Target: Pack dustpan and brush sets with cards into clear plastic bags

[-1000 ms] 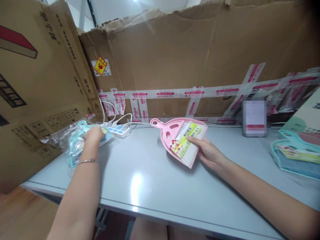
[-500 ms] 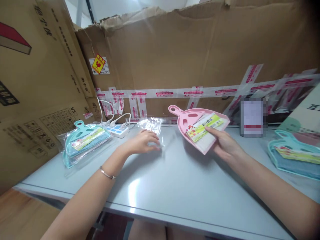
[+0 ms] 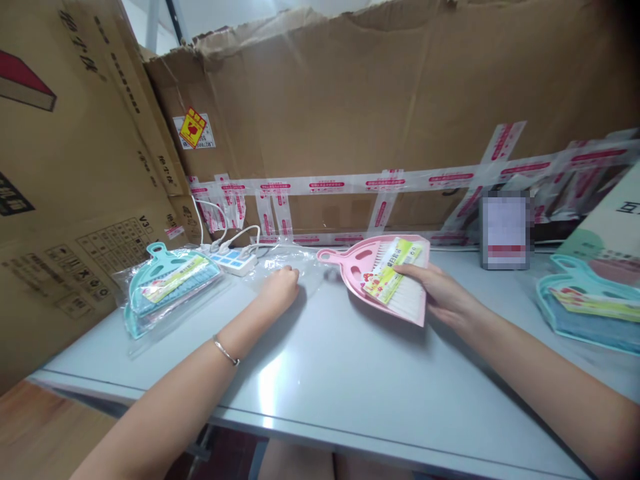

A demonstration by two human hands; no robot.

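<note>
My right hand grips a pink dustpan by its wide edge, thumb on top and fingers beneath. Nested in the pan is a small brush with white bristles, with a yellow-green printed label across it. The pan's looped handle points left, and the pan is tilted above the desk. My left hand is closed on a crumpled clear plastic bag lying at the back of the desk; its fingertips are partly hidden.
At the left lies a turquoise dustpan set in clear plastic, beside a white power strip with plugged cables. Another turquoise set lies at the right. A phone-like device stands near the back. Large cardboard boxes wall the grey desk.
My left hand has moved slightly left and down, its spread fingers closing at the plastic bag. The pink dustpan has shifted left and turned a little in my right hand.
</note>
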